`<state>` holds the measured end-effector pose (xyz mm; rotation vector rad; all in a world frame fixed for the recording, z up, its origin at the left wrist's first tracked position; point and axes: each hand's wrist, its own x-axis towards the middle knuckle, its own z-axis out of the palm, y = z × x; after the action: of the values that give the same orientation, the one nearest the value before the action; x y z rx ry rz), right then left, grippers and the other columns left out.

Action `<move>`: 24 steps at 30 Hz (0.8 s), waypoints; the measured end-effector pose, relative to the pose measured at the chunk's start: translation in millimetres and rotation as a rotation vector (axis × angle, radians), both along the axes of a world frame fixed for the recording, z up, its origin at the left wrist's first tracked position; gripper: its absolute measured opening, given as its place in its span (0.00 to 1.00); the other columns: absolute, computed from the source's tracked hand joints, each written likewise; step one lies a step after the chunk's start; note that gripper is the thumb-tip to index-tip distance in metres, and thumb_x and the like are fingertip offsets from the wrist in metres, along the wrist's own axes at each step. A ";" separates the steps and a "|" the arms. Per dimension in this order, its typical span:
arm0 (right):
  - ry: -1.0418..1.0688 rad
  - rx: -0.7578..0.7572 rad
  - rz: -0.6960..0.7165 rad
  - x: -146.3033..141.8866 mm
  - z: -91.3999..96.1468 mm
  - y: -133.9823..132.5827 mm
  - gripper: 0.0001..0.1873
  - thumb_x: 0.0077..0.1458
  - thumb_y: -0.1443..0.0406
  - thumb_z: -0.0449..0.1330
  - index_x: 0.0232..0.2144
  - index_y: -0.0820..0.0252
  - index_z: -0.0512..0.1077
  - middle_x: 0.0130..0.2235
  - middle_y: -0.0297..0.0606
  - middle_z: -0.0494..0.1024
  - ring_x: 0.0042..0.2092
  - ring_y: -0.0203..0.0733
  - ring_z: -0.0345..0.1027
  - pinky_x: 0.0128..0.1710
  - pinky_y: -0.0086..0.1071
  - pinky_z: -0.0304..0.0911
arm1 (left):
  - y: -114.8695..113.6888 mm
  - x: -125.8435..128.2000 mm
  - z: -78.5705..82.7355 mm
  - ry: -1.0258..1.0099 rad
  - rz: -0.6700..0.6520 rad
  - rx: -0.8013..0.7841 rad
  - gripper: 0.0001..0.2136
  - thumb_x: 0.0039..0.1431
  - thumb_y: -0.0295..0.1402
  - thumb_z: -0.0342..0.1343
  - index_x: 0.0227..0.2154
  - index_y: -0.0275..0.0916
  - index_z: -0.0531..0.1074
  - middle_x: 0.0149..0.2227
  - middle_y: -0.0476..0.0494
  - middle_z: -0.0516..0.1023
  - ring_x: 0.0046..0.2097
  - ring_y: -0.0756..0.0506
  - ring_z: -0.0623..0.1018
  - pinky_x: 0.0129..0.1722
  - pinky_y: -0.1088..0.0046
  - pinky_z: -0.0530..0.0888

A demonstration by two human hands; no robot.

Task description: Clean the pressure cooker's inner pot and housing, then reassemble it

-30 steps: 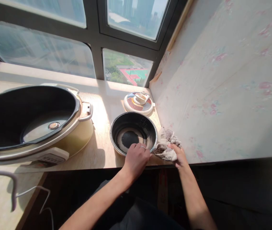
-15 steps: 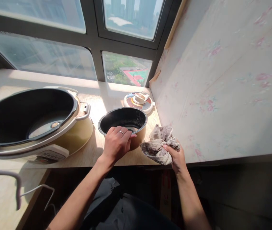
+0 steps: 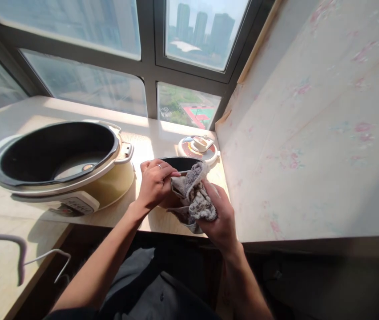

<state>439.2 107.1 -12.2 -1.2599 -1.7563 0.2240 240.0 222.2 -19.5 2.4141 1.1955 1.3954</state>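
My left hand [image 3: 156, 182] is closed over the near left rim of a dark-lined inner pot [image 3: 180, 164]. Crumpled in my right hand [image 3: 221, 213] is a grey and white cloth [image 3: 200, 195], which lies against the near right side of that pot. Hand and cloth together hide much of the pot's outer wall and rim. Just behind the pot, a round white lid [image 3: 199, 146] with a handle rests near the window corner.
To the left stands a large cooker body [image 3: 116, 189], its dark cavity uncovered. A window [image 3: 84, 80] runs along the back, and a floral-papered wall [image 3: 296, 133] bounds the right. Cables [image 3: 21, 255] hang at lower left by the counter's edge [image 3: 183, 232].
My right hand has brought the cloth leftward onto the pot's outside. My left hand stays at the rim. The whole view has shifted slightly.
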 end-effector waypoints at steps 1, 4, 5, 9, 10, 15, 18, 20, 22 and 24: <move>-0.038 -0.015 0.003 -4.3 1.6 2.7 0.42 0.50 0.68 0.65 0.68 0.54 0.63 0.59 0.48 0.71 0.59 0.55 0.67 0.57 0.46 0.67 | 0.3 -1.1 0.1 -0.013 -0.013 -0.029 0.11 0.61 0.25 0.52 0.29 0.42 0.78 0.33 0.49 0.82 0.40 0.43 0.75 0.45 0.57 0.60; -0.095 -0.043 -0.017 -5.1 3.0 9.3 0.42 0.49 0.68 0.65 0.67 0.56 0.65 0.59 0.50 0.70 0.59 0.57 0.67 0.57 0.47 0.68 | 0.5 -5.0 -1.5 -0.049 -0.008 -0.068 0.11 0.60 0.27 0.52 0.28 0.42 0.78 0.32 0.48 0.82 0.40 0.42 0.76 0.44 0.58 0.60; -0.098 -0.044 -0.023 -1.8 2.8 11.6 0.41 0.49 0.68 0.64 0.67 0.56 0.65 0.59 0.50 0.70 0.59 0.57 0.67 0.57 0.47 0.67 | 0.3 -6.0 -2.7 -0.069 0.011 -0.061 0.11 0.61 0.29 0.52 0.27 0.42 0.78 0.31 0.48 0.82 0.40 0.42 0.76 0.44 0.58 0.60; -0.066 -0.046 -0.034 22.5 1.3 24.0 0.38 0.50 0.69 0.63 0.65 0.53 0.68 0.58 0.46 0.72 0.59 0.53 0.67 0.59 0.45 0.66 | -2.1 -7.7 -7.2 -0.183 0.089 0.017 0.12 0.63 0.33 0.54 0.25 0.41 0.77 0.28 0.48 0.80 0.37 0.43 0.75 0.45 0.57 0.58; -0.042 -0.054 -0.040 30.6 0.7 27.7 0.37 0.50 0.68 0.64 0.64 0.53 0.69 0.58 0.45 0.73 0.59 0.53 0.68 0.58 0.44 0.66 | -2.8 -8.1 -7.7 -0.215 0.092 0.034 0.12 0.63 0.33 0.54 0.25 0.41 0.77 0.27 0.48 0.79 0.36 0.43 0.75 0.45 0.57 0.58; 0.204 -0.192 0.003 77.2 -2.1 45.5 0.32 0.45 0.62 0.70 0.55 0.56 0.77 0.55 0.43 0.77 0.57 0.54 0.71 0.60 0.45 0.64 | -3.9 -14.0 -2.9 -0.417 0.023 0.038 0.15 0.64 0.39 0.56 0.22 0.41 0.74 0.24 0.47 0.76 0.32 0.44 0.73 0.44 0.58 0.62; 0.447 -0.346 0.008 97.8 -4.6 54.3 0.34 0.37 0.64 0.73 0.51 0.56 0.79 0.54 0.40 0.79 0.56 0.55 0.72 0.61 0.46 0.63 | -3.2 -20.2 2.5 -0.583 -0.050 -0.006 0.18 0.64 0.46 0.57 0.22 0.41 0.74 0.23 0.46 0.73 0.32 0.44 0.72 0.40 0.61 0.66; 0.641 -0.433 -0.007 103.7 -9.1 59.0 0.35 0.32 0.66 0.74 0.49 0.55 0.79 0.51 0.39 0.81 0.52 0.54 0.74 0.57 0.44 0.67 | -3.3 -24.1 5.7 -0.693 -0.096 -0.051 0.19 0.63 0.48 0.59 0.22 0.41 0.75 0.24 0.45 0.73 0.32 0.44 0.72 0.37 0.63 0.67; 0.830 -0.493 0.000 103.8 -17.6 63.1 0.33 0.28 0.67 0.72 0.45 0.55 0.80 0.44 0.37 0.83 0.46 0.53 0.77 0.50 0.42 0.71 | -4.4 -26.6 8.3 -0.787 -0.125 -0.103 0.19 0.61 0.49 0.60 0.22 0.40 0.75 0.25 0.44 0.73 0.33 0.44 0.72 0.37 0.65 0.67; 0.987 -0.518 0.010 100.0 -30.2 66.6 0.27 0.27 0.66 0.70 0.38 0.56 0.79 0.37 0.36 0.83 0.40 0.52 0.78 0.44 0.42 0.74 | -6.2 -27.1 10.6 -0.869 -0.130 -0.157 0.20 0.59 0.50 0.62 0.22 0.39 0.75 0.26 0.44 0.73 0.32 0.45 0.71 0.35 0.66 0.65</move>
<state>539.2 173.7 -42.4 -1.1662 -0.8536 1.1473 212.9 216.0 -8.9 1.4423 0.8413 1.8948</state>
